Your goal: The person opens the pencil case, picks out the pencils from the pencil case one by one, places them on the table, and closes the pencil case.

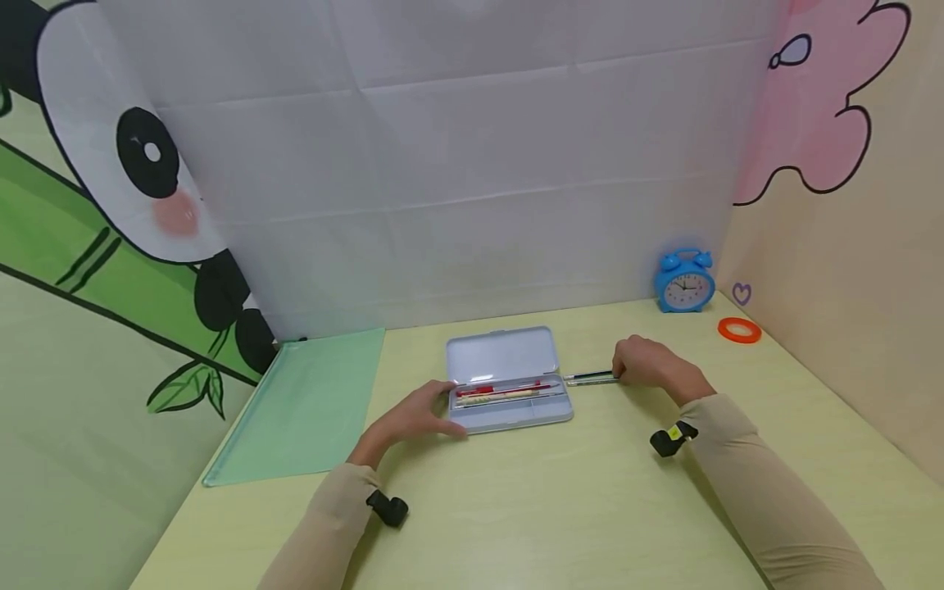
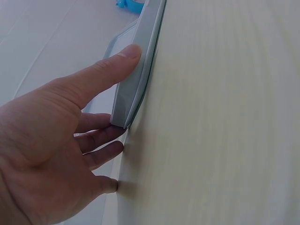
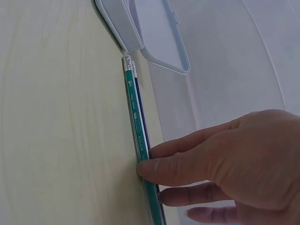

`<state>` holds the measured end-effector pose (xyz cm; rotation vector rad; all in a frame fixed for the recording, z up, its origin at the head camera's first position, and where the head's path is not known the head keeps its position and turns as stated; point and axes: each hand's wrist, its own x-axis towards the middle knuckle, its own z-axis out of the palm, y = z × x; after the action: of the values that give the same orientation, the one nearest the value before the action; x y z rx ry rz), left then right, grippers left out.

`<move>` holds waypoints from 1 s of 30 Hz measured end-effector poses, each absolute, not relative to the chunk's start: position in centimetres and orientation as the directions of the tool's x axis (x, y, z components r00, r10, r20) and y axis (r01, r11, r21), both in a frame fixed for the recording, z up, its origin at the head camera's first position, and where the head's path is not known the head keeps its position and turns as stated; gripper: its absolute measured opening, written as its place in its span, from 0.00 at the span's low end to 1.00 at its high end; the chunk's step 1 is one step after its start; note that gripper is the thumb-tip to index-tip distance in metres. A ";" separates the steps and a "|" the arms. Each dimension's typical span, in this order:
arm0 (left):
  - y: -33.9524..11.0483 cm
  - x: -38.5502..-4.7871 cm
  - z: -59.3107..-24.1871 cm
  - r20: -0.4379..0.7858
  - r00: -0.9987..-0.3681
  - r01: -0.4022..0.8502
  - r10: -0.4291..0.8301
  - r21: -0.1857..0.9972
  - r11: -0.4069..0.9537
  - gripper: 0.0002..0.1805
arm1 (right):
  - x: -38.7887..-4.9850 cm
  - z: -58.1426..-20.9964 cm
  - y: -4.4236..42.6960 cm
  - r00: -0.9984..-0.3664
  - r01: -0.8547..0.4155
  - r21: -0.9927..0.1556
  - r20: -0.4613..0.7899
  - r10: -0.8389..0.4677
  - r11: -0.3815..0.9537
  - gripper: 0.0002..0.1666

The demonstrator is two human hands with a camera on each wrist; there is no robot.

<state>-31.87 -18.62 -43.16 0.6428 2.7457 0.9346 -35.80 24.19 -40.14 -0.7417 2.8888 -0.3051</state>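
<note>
On a pale yellow wood-grain tabletop (image 1: 516, 508), we see a left hand (image 1: 419, 412) gripping the left end of an open, pale grey-blue rectangular pencil case (image 1: 501, 354). Red and cream slender pencils (image 1: 509, 393) lie inside it. Just beyond its right edge, we see a right hand (image 1: 652, 365) pinching slim dark and green pencils (image 1: 590, 378). We also see a translucent green rectangular mat (image 1: 310, 410), a round blue alarm clock (image 1: 684, 291) and a flat orange ring (image 1: 739, 331).
</note>
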 end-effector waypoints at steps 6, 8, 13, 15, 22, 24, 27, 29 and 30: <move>-18.6 -31.8 -43.1 -0.027 -0.894 0.334 0.448 0.628 0.703 0.53 | -35.8 -40.1 24.4 -0.864 -0.475 -0.242 -0.052 -0.501 0.846 0.09; -18.5 -31.8 -43.1 -0.026 -0.895 0.332 0.446 0.631 0.702 0.53 | -35.8 -40.1 24.4 -0.863 -0.478 -0.239 -0.053 -0.502 0.845 0.09; -18.5 -31.9 -43.2 -0.032 -0.895 0.329 0.446 0.627 0.706 0.53 | -35.9 -40.2 24.4 -0.867 -0.470 -0.230 -0.059 -0.494 0.852 0.07; -18.6 -31.9 -43.2 -0.034 -0.895 0.329 0.446 0.626 0.707 0.53 | -35.9 -40.1 24.4 -0.870 -0.466 -0.233 -0.058 -0.490 0.854 0.07; -18.5 -31.8 -43.1 -0.039 -0.897 0.323 0.440 0.623 0.712 0.52 | -35.9 -40.2 24.4 -0.879 -0.448 -0.238 -0.062 -0.473 0.862 0.06; -18.5 -31.7 -43.1 -0.042 -0.898 0.318 0.438 0.626 0.712 0.53 | -36.0 -40.4 24.5 -0.880 -0.446 -0.235 -0.061 -0.471 0.864 0.05; -18.5 -31.6 -42.9 -0.044 -0.898 0.314 0.437 0.630 0.710 0.53 | -36.0 -40.5 24.4 -0.881 -0.447 -0.234 -0.055 -0.471 0.864 0.05; -18.5 -31.7 -43.0 -0.039 -0.898 0.320 0.439 0.627 0.710 0.52 | -36.1 -40.5 24.4 -0.881 -0.447 -0.234 -0.052 -0.470 0.864 0.05; -18.5 -31.7 -43.0 -0.037 -0.897 0.322 0.439 0.625 0.711 0.52 | -36.1 -40.5 24.4 -0.881 -0.446 -0.235 -0.052 -0.470 0.863 0.05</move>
<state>-31.70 -18.52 -43.01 0.6143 2.7330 0.9478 -36.08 24.42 -40.51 -0.7221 2.9284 -0.3310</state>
